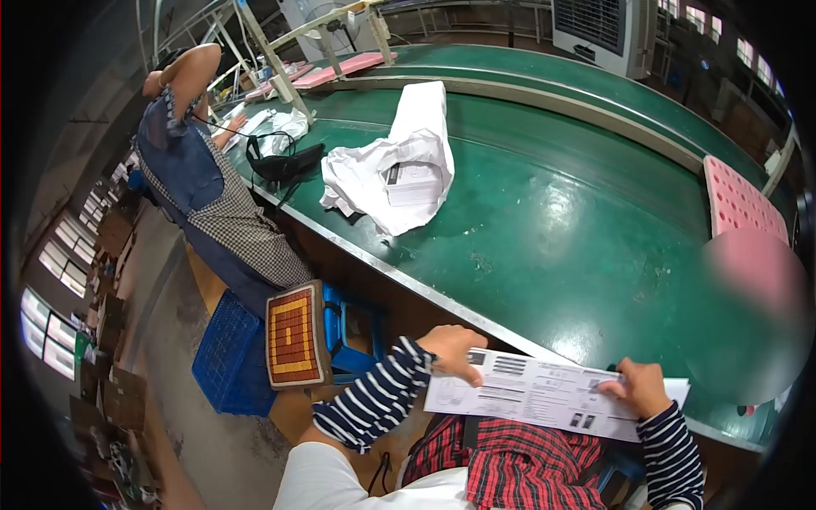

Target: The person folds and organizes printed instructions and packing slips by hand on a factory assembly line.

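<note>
A long printed paper sheet (535,391), with text and small pictures, lies across my lap at the edge of the green table. My left hand (456,351) grips its left end, thumb on top. At the right end my right hand (637,387) pinches the same sheet, thumb over the print. Further up the green table (527,246), a torn white wrapping (374,183) lies open around a stack of printed papers (414,184).
A co-worker (204,187) stands at the left by a black bag (287,161). Below are a blue crate (228,357) and a stool with a beaded cushion (295,336). A pink perforated board (744,200) is at the right, near a blurred pink shape.
</note>
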The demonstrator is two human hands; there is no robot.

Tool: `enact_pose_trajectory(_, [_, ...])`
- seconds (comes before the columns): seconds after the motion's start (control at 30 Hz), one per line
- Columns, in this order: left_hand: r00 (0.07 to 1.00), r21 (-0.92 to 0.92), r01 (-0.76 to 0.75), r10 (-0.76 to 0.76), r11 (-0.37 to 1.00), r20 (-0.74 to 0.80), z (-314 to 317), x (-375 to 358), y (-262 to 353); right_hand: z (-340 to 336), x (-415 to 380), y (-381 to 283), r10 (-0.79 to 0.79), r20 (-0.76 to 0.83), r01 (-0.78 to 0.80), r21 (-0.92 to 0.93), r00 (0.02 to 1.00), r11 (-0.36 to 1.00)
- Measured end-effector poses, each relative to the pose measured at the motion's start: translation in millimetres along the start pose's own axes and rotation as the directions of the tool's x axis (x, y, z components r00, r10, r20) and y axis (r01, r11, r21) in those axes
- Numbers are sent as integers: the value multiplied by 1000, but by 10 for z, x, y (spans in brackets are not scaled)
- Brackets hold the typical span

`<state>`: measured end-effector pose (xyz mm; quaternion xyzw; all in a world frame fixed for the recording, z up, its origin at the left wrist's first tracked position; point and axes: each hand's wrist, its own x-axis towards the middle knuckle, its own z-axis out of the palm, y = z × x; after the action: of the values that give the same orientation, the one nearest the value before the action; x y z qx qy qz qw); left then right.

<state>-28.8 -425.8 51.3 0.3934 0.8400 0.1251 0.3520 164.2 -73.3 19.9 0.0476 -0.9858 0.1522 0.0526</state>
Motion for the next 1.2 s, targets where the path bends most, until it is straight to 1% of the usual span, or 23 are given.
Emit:
enact_pose_trajectory(0.03, [997, -98, -44, 50, 994, 57, 4, -61, -82, -41, -64, -209, 58, 25, -58, -34, 998, 998])
enact_pose_trajectory(0.1, [986, -225, -105, 131, 969, 100, -11, -62, -155, -126, -195, -343, 47, 44, -49, 53, 998, 997])
enact_pose_trajectory(0.17, [959, -451, -99, 206, 887, 195, -75, 49, -241, -354, -294, -596, 157, 153, -181, 163, 976, 970])
enact_pose_trajectory(0.23, [931, -343, 0, 125, 939, 343, -228, 220, -191, -380, -353, -623, 157, 219, -201, 194, 963, 960])
enact_pose_trajectory(0.3, [869, -307, 12, 142, 952, 475, -178, 405, -200, -192, -359, -457, 212, 426, -359, 302, 879, 883])
enact_pose_trajectory(0.33, [872, -277, -1, 137, 961, 470, -171, 425, -239, -74, -349, -432, 238, 440, -403, 331, 866, 853])
enact_pose_trajectory(0.37, [881, -240, -7, 119, 971, 458, -160, 436, -235, -16, -372, -401, 250, 446, -431, 369, 859, 823])
enact_pose_trajectory(0.4, [877, -226, 4, 105, 974, 468, -183, 460, -207, -21, -386, -388, 256, 415, -415, 355, 873, 838])
enact_pose_trajectory(0.43, [892, -285, 10, 120, 959, 436, -176, 437, -241, -7, -404, -426, 256, 397, -400, 342, 882, 850])
enact_pose_trajectory(0.47, [878, -265, 108, 33, 958, 478, -117, 439, -242, 102, -448, -461, 259, 293, -327, 216, 920, 920])
enact_pose_trajectory(0.5, [857, -233, 200, -54, 952, 512, -101, 438, -257, 317, -498, -420, 232, 172, -255, 130, 958, 958])
enact_pose_trajectory(0.57, [942, -131, 72, -24, 989, 336, 130, 474, -532, 705, -596, -357, 267, 6, -266, 99, 964, 959])
enact_pose_trajectory(0.6, [979, -273, 43, 13, 961, 202, 221, 440, -649, 660, -613, -395, 251, -36, -246, 98, 967, 964])
enact_pose_trajectory(0.63, [999, -437, -49, 47, 898, -14, 412, 458, -856, 542, -625, -448, 291, 66, -296, 102, 955, 950])
enact_pose_trajectory(0.7, [992, -461, -20, -42, 887, -123, 426, 310, -742, 423, -719, -572, 244, 4, -244, 57, 970, 968])
enact_pose_trajectory(0.8, [984, -528, -49, -49, 848, -171, 473, 189, -800, 254, -809, -684, 201, 62, -207, 109, 978, 972])
enact_pose_trajectory(0.9, [981, -614, 19, -133, 789, -141, 511, 146, -932, 253, -771, -749, -32, 71, 23, 128, 997, 991])
enact_pose_trajectory(0.93, [980, -605, 37, -147, 795, -133, 518, 134, -950, 345, -773, -765, -54, 93, 39, 161, 994, 986])
enact_pose_trajectory(1.03, [967, -511, -20, -114, 859, -229, 507, 117, -911, 451, -685, -847, -64, 97, 45, 190, 993, 981])
enact_pose_trajectory(1.07, [940, -268, -191, 98, 944, -326, 467, 93, -883, 448, -656, -866, -58, 81, 44, 163, 995, 986])
enact_pose_trajectory(1.1, [902, -96, -234, 179, 967, -393, 384, 42, -736, 441, -631, -880, -47, 88, 31, 180, 995, 983])
enact_pose_trajectory(1.17, [800, 255, -269, 363, 929, -478, 197, -87, -422, 422, -568, -897, -32, 103, 9, 212, 994, 977])
enact_pose_trajectory(1.2, [840, 156, -267, 309, 951, -447, 112, -167, -321, 419, -514, -936, -35, 90, 10, 260, 995, 965])
